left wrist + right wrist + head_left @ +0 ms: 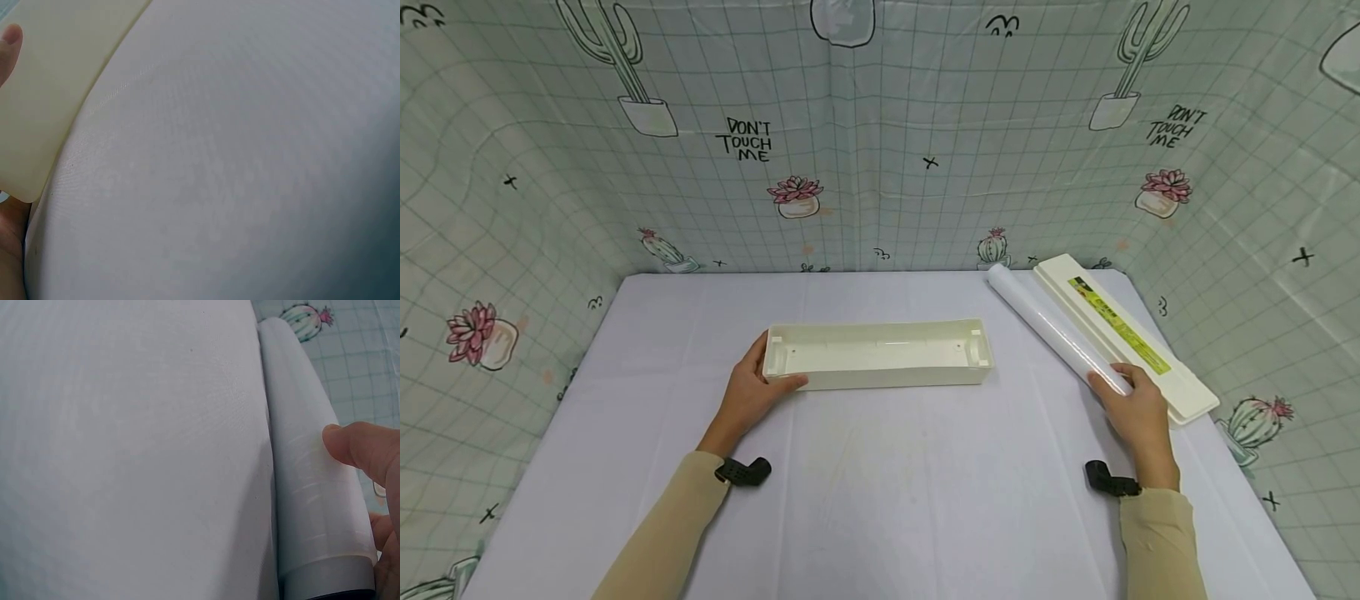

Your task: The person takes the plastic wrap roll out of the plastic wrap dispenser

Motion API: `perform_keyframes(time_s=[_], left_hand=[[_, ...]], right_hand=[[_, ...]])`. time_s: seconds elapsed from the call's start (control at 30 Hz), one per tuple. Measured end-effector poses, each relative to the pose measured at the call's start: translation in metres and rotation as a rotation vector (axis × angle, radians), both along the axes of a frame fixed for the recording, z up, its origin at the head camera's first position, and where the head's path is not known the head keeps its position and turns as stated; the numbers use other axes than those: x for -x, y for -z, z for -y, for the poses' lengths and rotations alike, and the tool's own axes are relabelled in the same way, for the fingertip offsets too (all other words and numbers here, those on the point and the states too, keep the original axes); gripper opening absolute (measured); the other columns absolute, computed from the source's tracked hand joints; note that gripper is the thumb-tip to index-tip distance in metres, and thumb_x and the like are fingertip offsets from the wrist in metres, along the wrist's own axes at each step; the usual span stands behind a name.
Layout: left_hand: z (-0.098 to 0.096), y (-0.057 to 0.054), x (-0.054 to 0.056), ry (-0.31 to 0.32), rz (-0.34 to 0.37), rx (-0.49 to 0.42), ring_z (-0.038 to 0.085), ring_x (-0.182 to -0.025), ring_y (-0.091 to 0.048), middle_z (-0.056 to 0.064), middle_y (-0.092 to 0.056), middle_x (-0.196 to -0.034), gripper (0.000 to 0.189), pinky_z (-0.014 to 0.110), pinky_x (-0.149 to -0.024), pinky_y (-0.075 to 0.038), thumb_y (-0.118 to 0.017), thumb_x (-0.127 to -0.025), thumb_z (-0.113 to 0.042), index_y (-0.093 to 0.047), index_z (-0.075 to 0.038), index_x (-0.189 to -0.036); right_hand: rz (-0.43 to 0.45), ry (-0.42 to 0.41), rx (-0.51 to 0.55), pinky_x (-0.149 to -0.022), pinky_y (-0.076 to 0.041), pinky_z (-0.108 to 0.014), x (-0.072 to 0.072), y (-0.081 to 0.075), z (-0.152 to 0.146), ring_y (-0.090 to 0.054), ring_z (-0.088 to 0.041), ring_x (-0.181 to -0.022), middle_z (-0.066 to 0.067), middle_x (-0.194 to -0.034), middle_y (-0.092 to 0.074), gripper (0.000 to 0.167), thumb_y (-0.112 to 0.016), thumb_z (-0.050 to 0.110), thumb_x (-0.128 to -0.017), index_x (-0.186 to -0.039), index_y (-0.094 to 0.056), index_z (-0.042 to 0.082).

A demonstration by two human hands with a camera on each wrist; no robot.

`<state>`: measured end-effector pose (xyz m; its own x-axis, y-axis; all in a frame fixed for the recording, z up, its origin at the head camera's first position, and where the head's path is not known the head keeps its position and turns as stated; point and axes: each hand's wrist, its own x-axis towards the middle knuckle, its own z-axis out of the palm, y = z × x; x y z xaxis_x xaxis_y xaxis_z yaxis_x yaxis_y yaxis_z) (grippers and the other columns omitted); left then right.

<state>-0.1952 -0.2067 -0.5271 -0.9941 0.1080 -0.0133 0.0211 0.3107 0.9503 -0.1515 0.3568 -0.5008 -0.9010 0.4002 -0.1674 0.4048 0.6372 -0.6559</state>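
Observation:
A long cream plastic box (pixel 891 379) with an open top lies crosswise at the middle of the table. My left hand (pixel 748 392) grips its left end, the thumb along the front wall and the fingers round the end. In the left wrist view, the thumb lies on the box's smooth wall (pixel 59 94). To the right, a roll of clear plastic wrap (pixel 1048 321) lies slantwise, and my right hand (pixel 1138 412) holds its near end. The right wrist view has the thumb on top of the plastic wrap roll (pixel 312 487), close to the grey core end.
A long cream lid (pixel 1187 396) with a yellow-green label lies slantwise just right of the roll, at the table's right edge. White cloth covers the table (pixel 865 492). A patterned fabric curtain (pixel 880 125) stands along the back and both sides.

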Motion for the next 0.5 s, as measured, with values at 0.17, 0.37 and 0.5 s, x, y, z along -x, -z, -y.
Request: perform_keyframes(time_s=[0.17, 0.37, 0.5], left_hand=[[0.0001, 0.0007, 0.0003, 0.003, -0.005, -0.008, 0.027, -0.143, -0.046, 0.008, -0.039, -0.162, 0.109, 0.046, -0.114, -0.041, -0.088, -0.084, -0.03, -0.018, -0.02, -0.167], [0.0002, 0.0009, 0.0005, 0.005, -0.001, -0.016, 0.026, -0.142, -0.047, 0.007, -0.039, -0.162, 0.109, 0.045, -0.113, -0.042, -0.088, -0.084, -0.03, -0.018, -0.021, -0.167], [0.0001, 0.001, 0.0006, 0.007, 0.002, -0.014, 0.026, -0.143, -0.046, 0.007, -0.039, -0.162, 0.108, 0.045, -0.113, -0.041, -0.088, -0.084, -0.029, -0.018, -0.02, -0.167]], right_hand=[[-0.016, -0.004, -0.008, -0.108, -0.037, -0.065, -0.0001, 0.0, 0.0, -0.042, -0.052, -0.138, -0.036, -0.154, -0.04, 0.08, -0.056, 0.056, -0.101, -0.151, -0.041, -0.004], [-0.014, 0.008, -0.001, -0.108, -0.038, -0.064, 0.0004, 0.0006, 0.0005, -0.043, -0.049, -0.136, -0.034, -0.154, -0.041, 0.078, -0.057, 0.056, -0.1, -0.151, -0.043, -0.002], [-0.008, 0.006, -0.005, -0.107, -0.038, -0.064, 0.0005, 0.0001, 0.0, -0.044, -0.05, -0.135, -0.035, -0.154, -0.041, 0.079, -0.056, 0.056, -0.1, -0.15, -0.042, -0.003]])
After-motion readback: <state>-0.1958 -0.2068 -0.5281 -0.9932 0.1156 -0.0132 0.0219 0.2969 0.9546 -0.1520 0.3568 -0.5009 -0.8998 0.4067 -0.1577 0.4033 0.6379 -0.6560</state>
